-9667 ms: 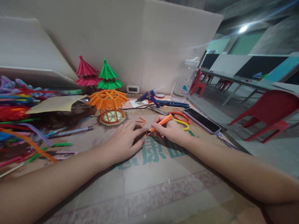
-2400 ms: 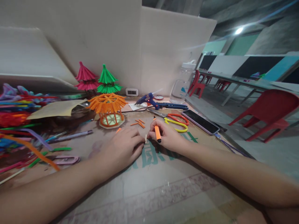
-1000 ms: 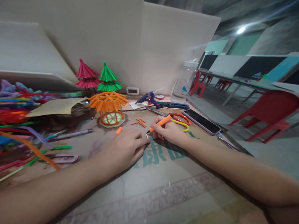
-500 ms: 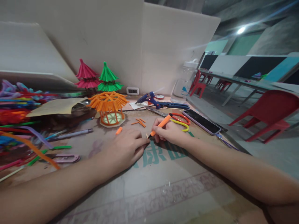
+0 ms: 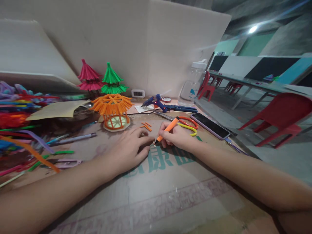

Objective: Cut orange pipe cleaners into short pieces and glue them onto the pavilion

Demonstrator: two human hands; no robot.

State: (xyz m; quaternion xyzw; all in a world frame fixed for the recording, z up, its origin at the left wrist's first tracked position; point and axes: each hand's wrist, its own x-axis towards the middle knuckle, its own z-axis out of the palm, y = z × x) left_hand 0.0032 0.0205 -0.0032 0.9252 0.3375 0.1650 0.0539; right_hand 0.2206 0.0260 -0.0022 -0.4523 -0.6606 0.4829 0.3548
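Slantwise, the orange marker sits pinched between right hand fingers.

The marker is orange, like the little pavilion and the cut strips. There is a pink paper tree and a green paper tree. The glue gun is blue, and the brown cardboard bears green printed characters.

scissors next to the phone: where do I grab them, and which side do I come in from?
Probably take the scissors by the red and yellow handle loops, from the near right. They lie flat, blades pointing back-left toward the glue gun, so the loops are the nearest blunt part. The right hand, holding a marker, sits just in front; the phone lies close on their right.
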